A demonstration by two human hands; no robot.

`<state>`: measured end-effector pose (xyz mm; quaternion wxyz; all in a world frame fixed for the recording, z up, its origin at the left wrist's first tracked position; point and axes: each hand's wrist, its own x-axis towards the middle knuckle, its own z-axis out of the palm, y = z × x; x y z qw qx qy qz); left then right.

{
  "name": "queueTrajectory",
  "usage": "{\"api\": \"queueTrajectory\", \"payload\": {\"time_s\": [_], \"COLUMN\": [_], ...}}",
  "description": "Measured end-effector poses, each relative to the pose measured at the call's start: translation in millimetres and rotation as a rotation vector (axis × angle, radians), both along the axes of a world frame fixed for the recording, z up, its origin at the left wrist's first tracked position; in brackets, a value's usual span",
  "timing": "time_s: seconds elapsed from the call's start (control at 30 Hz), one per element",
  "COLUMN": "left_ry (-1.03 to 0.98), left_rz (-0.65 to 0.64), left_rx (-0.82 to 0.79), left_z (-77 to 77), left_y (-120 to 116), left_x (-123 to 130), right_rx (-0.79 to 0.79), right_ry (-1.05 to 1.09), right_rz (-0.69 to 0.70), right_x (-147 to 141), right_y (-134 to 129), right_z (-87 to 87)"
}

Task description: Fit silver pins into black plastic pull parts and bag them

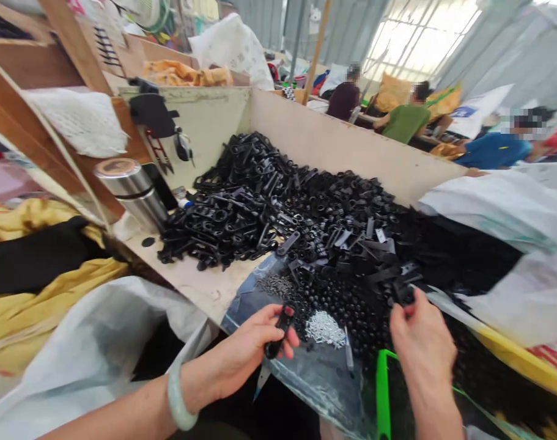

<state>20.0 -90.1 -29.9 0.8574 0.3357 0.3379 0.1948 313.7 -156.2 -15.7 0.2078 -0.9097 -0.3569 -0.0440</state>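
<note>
My left hand (248, 342), with a pale bangle (180, 397) on its wrist, grips a long black plastic part (277, 339) between thumb and fingers, above the near edge of the worktop. At the right edge of the pile of black plastic parts (232, 214), the fingers of my right hand (422, 342) are closed around a dark plastic piece (403, 293), whose shape is partly hidden. Between the hands lie small silvery pins (324, 329), small black balls (351, 308) and tiny dark pieces (278, 287) on a dark sheet (248, 299).
A thin pointed tool (348, 351) lies beside the pins. A bright green frame (383, 391) stands near my right wrist. At the left is a steel flask (131, 195). White sacks (99, 348) flank the worktop, and several people (404, 116) sit beyond the back board (333, 146).
</note>
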Motion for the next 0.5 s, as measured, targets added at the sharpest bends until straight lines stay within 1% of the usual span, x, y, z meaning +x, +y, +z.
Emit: {"api": "queueTrajectory", "payload": {"time_s": [0.03, 0.07, 0.1, 0.17, 0.2, 0.23, 0.27, 0.3, 0.33, 0.37, 0.4, 0.5], "left_ry": [-0.006, -0.01, -0.012, -0.017, -0.024, -0.034, -0.048, -0.064, -0.08, -0.092, -0.101, -0.104], "left_rz": [0.009, 0.018, 0.026, 0.025, 0.02, 0.02, 0.029, 0.046, 0.072, 0.104, 0.138, 0.224], "left_rx": [-0.016, -0.029, -0.04, -0.055, -0.067, -0.086, -0.112, -0.141, -0.168, -0.187, -0.195, -0.193], "left_z": [0.7, 1.1, 1.3, 1.3, 1.0, 0.7, 0.2, -0.2, -0.4, -0.4, -0.1, 1.3], "left_y": [0.8, 1.2, 1.2, -0.4, -2.0, -3.9, -5.9, -7.9, -9.6, -10.8, -11.4, -10.2], "left_x": [-0.5, -1.0, -1.4, -1.6, -1.5, -1.3, -1.1, -1.1, -1.3, -1.7, -2.4, -5.2], "right_rx": [0.057, 0.179, 0.338, 0.436, 0.489, 0.535, 0.569, 0.581, 0.565, 0.532, 0.494, 0.418], "right_ry": [-0.001, 0.071, 0.231, 0.39, 0.49, 0.456, 0.371, 0.272, 0.173, 0.102, 0.067, 0.102], "right_rz": [-0.016, -0.013, 0.038, 0.156, 0.257, 0.378, 0.545, 0.696, 0.799, 0.864, 0.878, 0.796], "right_x": [-9.0, -21.4, -36.9, -72.9, -90.6, -106.5, -119.7, -130.0, -137.6, -143.2, -147.5, -159.1], "right_y": [-8.0, -16.6, -25.0, -38.5, -42.4, -44.2, -44.0, -42.2, -39.5, -36.5, -33.8, -31.2], "right_z": [-0.7, -3.4, -7.9, -21.0, -28.4, -35.5, -41.6, -46.3, -49.4, -51.2, -52.0, -54.1]}}
